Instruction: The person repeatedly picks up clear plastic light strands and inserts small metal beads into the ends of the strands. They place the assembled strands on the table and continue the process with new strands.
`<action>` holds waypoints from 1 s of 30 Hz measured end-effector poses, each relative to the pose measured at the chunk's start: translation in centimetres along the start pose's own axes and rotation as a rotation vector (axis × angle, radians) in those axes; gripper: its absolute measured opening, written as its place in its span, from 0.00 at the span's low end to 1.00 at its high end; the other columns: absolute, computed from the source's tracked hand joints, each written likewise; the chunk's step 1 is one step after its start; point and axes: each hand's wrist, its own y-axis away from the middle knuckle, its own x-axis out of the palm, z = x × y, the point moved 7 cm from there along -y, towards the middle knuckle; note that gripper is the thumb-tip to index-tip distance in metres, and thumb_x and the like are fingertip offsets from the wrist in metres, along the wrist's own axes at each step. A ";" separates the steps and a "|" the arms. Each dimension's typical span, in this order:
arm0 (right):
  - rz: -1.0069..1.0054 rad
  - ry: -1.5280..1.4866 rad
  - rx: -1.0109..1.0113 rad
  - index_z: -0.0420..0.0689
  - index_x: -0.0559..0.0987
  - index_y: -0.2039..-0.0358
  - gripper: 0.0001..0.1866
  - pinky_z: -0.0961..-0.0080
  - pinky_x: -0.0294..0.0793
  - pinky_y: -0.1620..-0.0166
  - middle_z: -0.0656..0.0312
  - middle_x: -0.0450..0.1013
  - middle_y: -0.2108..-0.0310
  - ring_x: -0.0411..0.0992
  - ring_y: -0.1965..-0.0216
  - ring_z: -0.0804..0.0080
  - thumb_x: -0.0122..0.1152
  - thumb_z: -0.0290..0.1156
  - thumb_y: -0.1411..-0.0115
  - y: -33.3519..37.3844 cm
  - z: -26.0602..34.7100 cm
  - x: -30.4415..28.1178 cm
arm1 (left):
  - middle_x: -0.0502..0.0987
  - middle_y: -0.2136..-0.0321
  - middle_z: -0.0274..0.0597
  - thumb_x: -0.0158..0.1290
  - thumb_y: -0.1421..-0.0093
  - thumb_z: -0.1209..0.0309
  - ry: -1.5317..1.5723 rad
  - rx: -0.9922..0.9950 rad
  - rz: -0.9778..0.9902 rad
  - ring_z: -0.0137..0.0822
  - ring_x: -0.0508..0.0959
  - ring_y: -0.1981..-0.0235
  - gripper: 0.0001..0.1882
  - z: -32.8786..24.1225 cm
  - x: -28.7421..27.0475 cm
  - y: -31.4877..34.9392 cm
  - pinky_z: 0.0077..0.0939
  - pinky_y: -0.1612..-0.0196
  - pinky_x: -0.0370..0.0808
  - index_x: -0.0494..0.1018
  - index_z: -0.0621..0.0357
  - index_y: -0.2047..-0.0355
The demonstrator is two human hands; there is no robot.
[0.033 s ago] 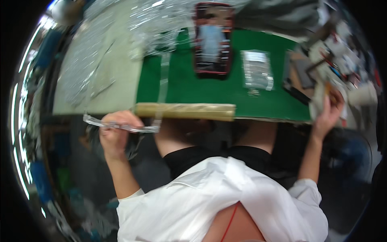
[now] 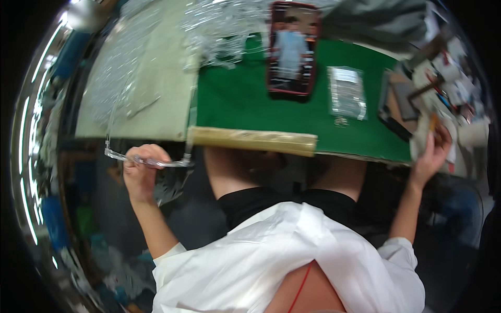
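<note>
Beyond the table's front edge, at the left, my left hand point(image 2: 142, 169) is closed around the front of a clear eyeglass frame point(image 2: 176, 164). Its two temples stretch away from me, one of them over the pale part of the table. On the right, my right hand point(image 2: 436, 148) is closed at the cluttered end of the table, its fingers on a slim orange object point(image 2: 433, 122). Blur hides what kind of thing that is. A dark tray point(image 2: 391, 121) with brown and grey pieces lies just left of this hand.
A red-edged phone point(image 2: 292, 86) lies on the green mat point(image 2: 235, 104), right of it a clear packet point(image 2: 346, 94). A yellowish strip point(image 2: 253, 140) runs along the front edge. Clear plastic wrapping point(image 2: 219, 31) covers the far left. A white cup-like object point(image 2: 473, 135) stands far right.
The view has shifted, so the table sits farther right in it. My left hand has moved left relative to the table with the eyeglass frame. My right hand stays by the clutter.
</note>
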 end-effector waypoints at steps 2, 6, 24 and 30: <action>0.036 -0.053 0.053 0.39 0.68 0.49 0.17 0.78 0.64 0.50 0.62 0.67 0.53 0.65 0.55 0.76 0.52 0.18 0.39 0.1 -0.1 0.5 | 0.72 0.74 0.41 0.49 0.34 0.61 -0.044 -0.053 -0.159 0.40 0.74 0.67 0.14 -0.2 -8.4 3.9 0.30 0.62 0.73 0.72 0.61 0.61; 0.140 -0.053 -0.079 0.39 0.70 0.52 0.13 0.82 0.63 0.53 0.62 0.65 0.52 0.64 0.57 0.78 0.52 0.18 0.38 0.0 3.4 4.6 | 0.75 0.68 0.43 0.45 0.32 0.60 0.004 -0.169 -0.386 0.33 0.77 0.63 0.17 2.6 -16.1 4.9 0.32 0.55 0.75 0.70 0.63 0.55; 0.459 -0.031 -0.012 0.40 0.73 0.64 0.06 0.85 0.62 0.60 0.64 0.66 0.61 0.64 0.64 0.80 0.52 0.19 0.43 3.2 5.5 7.9 | 0.75 0.78 0.48 0.49 0.37 0.58 -1.544 0.176 0.457 0.45 0.77 0.74 0.16 7.2 8.2 -17.8 0.38 0.69 0.72 0.73 0.60 0.66; 0.860 0.154 -0.007 0.40 0.78 0.66 0.05 0.75 0.70 0.65 0.59 0.72 0.72 0.72 0.70 0.68 0.58 0.25 0.44 4.8 6.1 11.8 | 0.70 0.80 0.34 0.49 0.37 0.66 -0.591 -0.615 0.625 0.27 0.74 0.80 0.11 0.3 8.0 -11.9 0.18 0.76 0.69 0.70 0.63 0.71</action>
